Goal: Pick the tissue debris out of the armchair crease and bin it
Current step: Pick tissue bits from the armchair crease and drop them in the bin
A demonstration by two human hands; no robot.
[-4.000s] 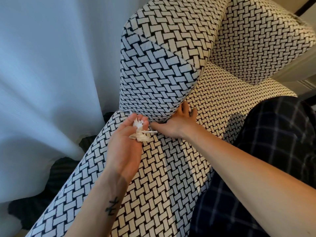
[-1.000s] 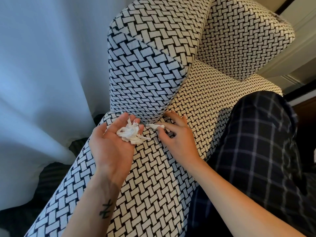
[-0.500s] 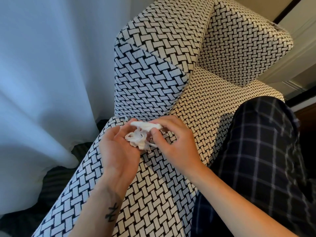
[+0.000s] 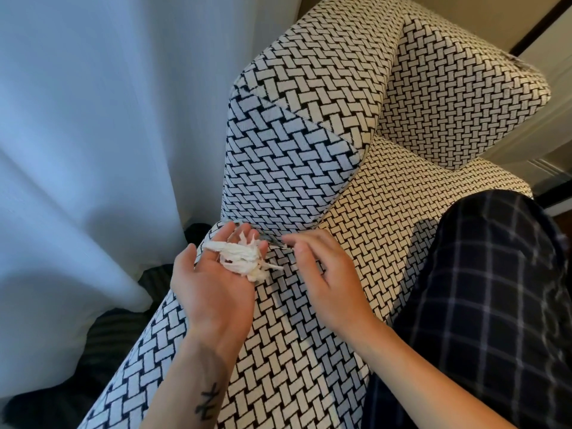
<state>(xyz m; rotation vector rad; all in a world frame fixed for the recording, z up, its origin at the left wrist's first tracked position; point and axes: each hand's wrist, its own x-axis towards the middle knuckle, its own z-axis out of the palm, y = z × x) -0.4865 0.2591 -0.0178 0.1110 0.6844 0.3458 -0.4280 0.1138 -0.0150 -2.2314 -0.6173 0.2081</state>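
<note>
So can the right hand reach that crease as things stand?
Probably yes. The right hand hovers open, its fingertips nearly at the crease, with nothing between them. The left hand, holding the tissue on its palm, sits just to the side and doesn't seem to block the way.

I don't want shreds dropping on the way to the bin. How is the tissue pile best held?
Probably curl the left hand over the tissue pile from above, clamping its thick middle. It lies loose on the upturned fingers, with thin strands hanging past their right edge, so the right hand should tuck those in first.
</note>
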